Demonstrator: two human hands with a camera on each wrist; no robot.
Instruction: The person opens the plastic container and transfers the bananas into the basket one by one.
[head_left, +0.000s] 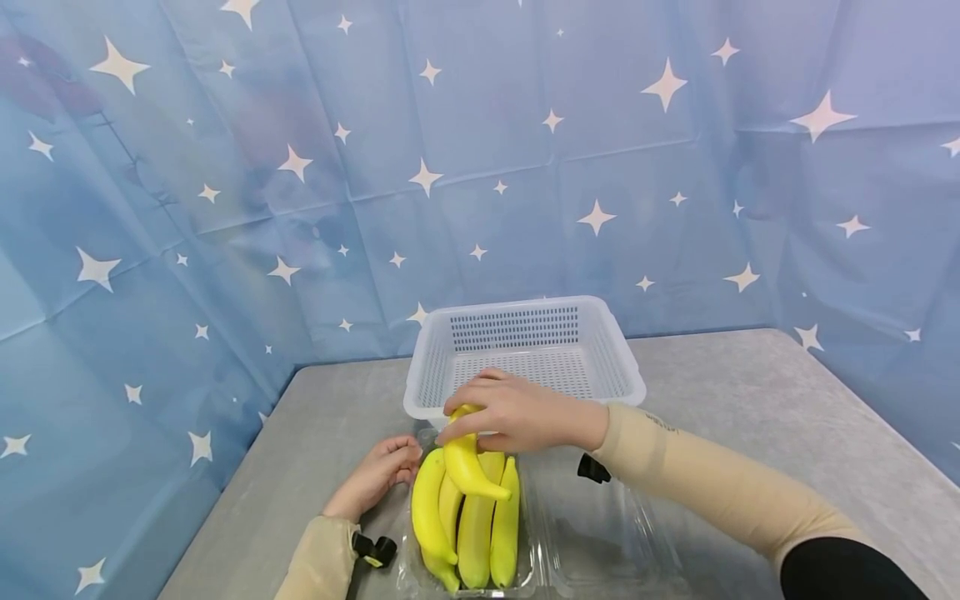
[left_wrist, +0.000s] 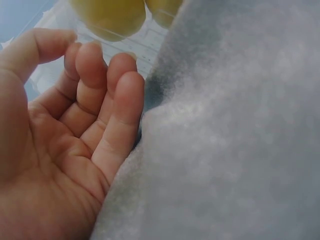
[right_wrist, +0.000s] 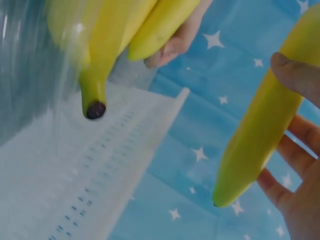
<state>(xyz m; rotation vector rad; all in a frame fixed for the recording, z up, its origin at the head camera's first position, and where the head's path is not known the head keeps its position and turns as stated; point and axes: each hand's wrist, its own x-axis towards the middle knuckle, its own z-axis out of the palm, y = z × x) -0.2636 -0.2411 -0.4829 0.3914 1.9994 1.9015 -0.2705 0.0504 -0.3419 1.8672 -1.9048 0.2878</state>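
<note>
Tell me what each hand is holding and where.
The right hand grips one yellow banana near its upper end; the left hand holds nothing.

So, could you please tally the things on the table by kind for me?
Bananas: 5, one held by the right hand, four apparently in the tray
Clear plastic tray: 1
White basket: 1
Total: 7
</note>
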